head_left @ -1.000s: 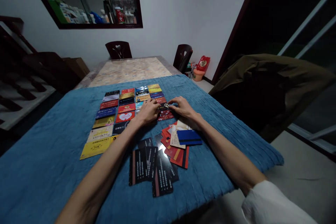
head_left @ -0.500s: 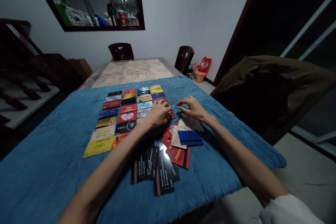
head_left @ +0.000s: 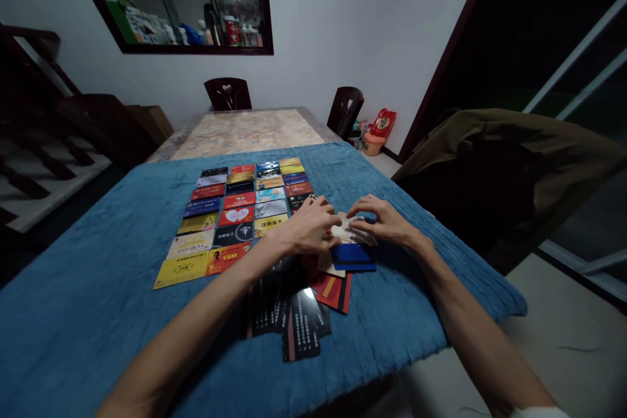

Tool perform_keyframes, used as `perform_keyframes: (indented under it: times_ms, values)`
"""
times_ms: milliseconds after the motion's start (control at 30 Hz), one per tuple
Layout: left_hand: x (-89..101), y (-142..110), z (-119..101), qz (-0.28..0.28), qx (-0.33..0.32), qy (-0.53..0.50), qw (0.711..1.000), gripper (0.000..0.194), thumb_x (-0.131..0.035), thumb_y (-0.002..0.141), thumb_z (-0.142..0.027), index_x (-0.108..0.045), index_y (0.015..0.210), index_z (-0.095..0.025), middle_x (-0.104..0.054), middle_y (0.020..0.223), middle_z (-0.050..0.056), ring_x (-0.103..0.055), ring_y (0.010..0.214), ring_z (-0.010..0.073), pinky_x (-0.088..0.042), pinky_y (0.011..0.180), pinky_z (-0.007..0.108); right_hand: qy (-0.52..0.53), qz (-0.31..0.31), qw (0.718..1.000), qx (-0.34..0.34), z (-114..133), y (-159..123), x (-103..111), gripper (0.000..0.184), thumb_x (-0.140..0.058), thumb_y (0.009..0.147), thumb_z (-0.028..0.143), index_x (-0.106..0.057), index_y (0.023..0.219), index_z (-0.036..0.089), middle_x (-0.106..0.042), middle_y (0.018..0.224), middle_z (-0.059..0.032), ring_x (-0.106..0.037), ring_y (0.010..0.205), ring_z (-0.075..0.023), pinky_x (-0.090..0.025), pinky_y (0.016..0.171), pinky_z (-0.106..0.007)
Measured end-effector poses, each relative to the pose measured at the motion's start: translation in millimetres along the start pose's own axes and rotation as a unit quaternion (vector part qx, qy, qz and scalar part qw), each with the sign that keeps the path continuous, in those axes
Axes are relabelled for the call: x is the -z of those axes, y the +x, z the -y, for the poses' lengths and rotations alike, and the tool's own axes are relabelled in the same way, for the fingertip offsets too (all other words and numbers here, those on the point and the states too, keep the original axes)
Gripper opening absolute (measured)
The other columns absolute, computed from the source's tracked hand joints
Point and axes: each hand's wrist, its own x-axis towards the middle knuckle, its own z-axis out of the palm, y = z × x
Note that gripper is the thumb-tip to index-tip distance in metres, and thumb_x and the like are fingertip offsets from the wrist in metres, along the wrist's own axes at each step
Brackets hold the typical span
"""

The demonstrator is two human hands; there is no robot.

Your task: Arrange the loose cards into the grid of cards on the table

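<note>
My left hand (head_left: pixel 312 225) hovers over the loose cards, its fingers bent and apart beside a cream card (head_left: pixel 351 231). From the right, my right hand (head_left: pixel 385 221) reaches to that same card, thumb and index finger spread at its upper side. A blue card (head_left: pixel 353 258) with a dark stripe lies just below, over red cards (head_left: pixel 337 292). Closer to me, black cards (head_left: pixel 302 333) with white print overlap, partly under my left arm's shadow. Overlapping columns of cards fill the left, among them a yellow card (head_left: pixel 181 269), an orange card (head_left: pixel 228 258) and a gold card (head_left: pixel 269 225).
A blue cloth (head_left: pixel 98 261) covers the near part of the table; its patterned top (head_left: pixel 255 127) shows beyond. Dark chairs (head_left: pixel 228 94) stand at the far end. On the right is a chair draped with a brown jacket (head_left: pixel 490 137).
My left hand has moved right and toward me, from the card columns to the loose cards. My right hand has come down to the cream card. A black card shows where my left hand was.
</note>
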Motion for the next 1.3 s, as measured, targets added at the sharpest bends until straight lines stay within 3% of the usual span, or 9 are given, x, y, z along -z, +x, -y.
perform_keyframes:
  times_ms: [300,533,1000,1300]
  values:
    - [-1.7,-7,-23,0.044,-0.021,0.009,0.999,0.043,-0.074,0.076,-0.057,-0.067,0.093,-0.017,-0.065,0.106,0.011,-0.056,0.104,0.03,-0.043,0.091,0.044,-0.006,0.087,0.996,-0.004,6,-3,-2,0.032,-0.075,0.081,0.04,-0.072,0.11,0.026,-0.064,0.111,-0.0072,-0.054,0.108,-0.0265,-0.042,0.098,-0.043]
    - [-9.0,-6,-27,0.079,-0.012,0.036,0.996,0.046,-0.075,0.076,-0.053,-0.067,0.097,-0.014,-0.066,0.11,0.016,-0.057,0.107,0.0334,-0.044,0.091,0.047,-0.023,0.121,0.992,-0.026,4,-3,-7,0.034,-0.075,0.08,0.042,-0.072,0.11,0.026,-0.064,0.114,-0.0083,-0.051,0.109,-0.0279,-0.041,0.098,-0.046]
    - [-9.1,-5,-38,0.089,-0.022,0.046,0.995,0.035,-0.067,0.079,-0.035,-0.065,0.106,-0.013,-0.067,0.111,0.018,-0.06,0.109,0.0348,-0.045,0.096,0.052,-0.022,0.124,0.992,-0.003,4,-1,-10,0.035,-0.073,0.083,0.046,-0.072,0.108,0.023,-0.064,0.114,-0.0096,-0.051,0.108,-0.0281,-0.039,0.098,-0.046]
    - [-3.4,-7,-40,0.11,-0.022,0.056,0.992,0.035,-0.063,0.079,-0.034,-0.066,0.104,-0.009,-0.067,0.111,0.02,-0.061,0.107,0.0345,-0.045,0.097,0.054,-0.032,0.131,0.991,-0.012,4,-1,-11,0.035,-0.074,0.082,0.043,-0.071,0.109,0.021,-0.063,0.115,-0.01,-0.05,0.11,-0.0289,-0.038,0.099,-0.047]
